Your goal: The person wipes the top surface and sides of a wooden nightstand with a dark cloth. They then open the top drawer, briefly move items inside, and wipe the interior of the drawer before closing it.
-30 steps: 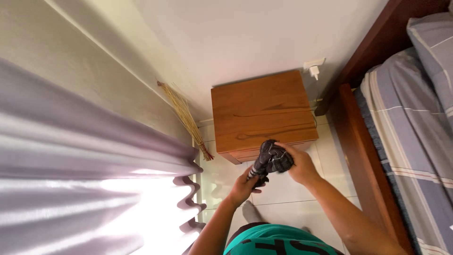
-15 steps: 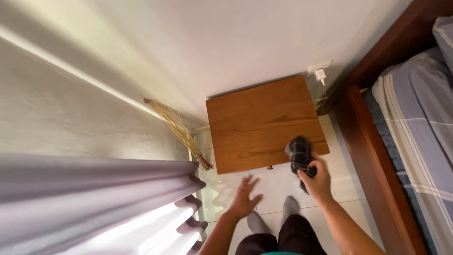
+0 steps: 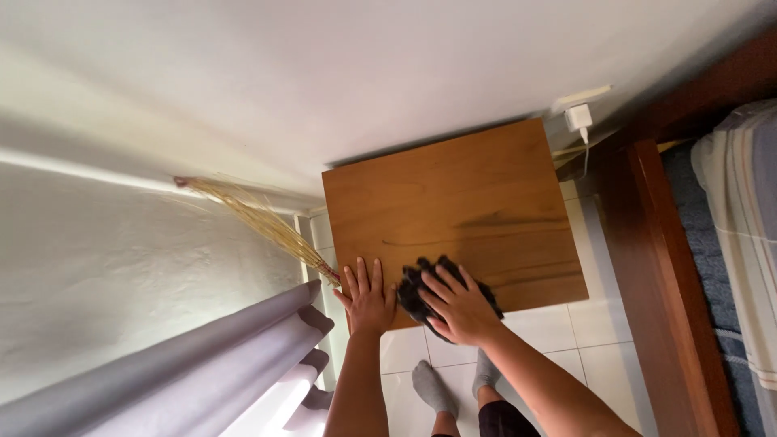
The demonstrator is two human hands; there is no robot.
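Both hands down on the wooden bedside cabinet (image 3: pixel 453 218) now — half a second ago the left one hung open above the floor and the right held the dark cloth (image 3: pixel 417 293) clear of the front edge.

Right hand (image 3: pixel 457 307) lies over the cloth, fingers spread and bent across it, pressing it onto the near part of the cabinet top; more a flat press than a closed grip. Left hand (image 3: pixel 368 298) rests palm-down just beside the cloth, fingers straight and together, holding nothing, at the cabinet's near left corner. Straw broom (image 3: pixel 259 222) leans against the wall to the left, its end just beside the left hand. Grey curtain (image 3: pixel 194 368) below left. Wooden bed frame (image 3: pixel 655 267) to the right — white charger (image 3: pixel 579 117) plugged in near the far corner. Grey-socked feet (image 3: pixel 453 384) on white floor tiles (image 3: pixel 599 324).
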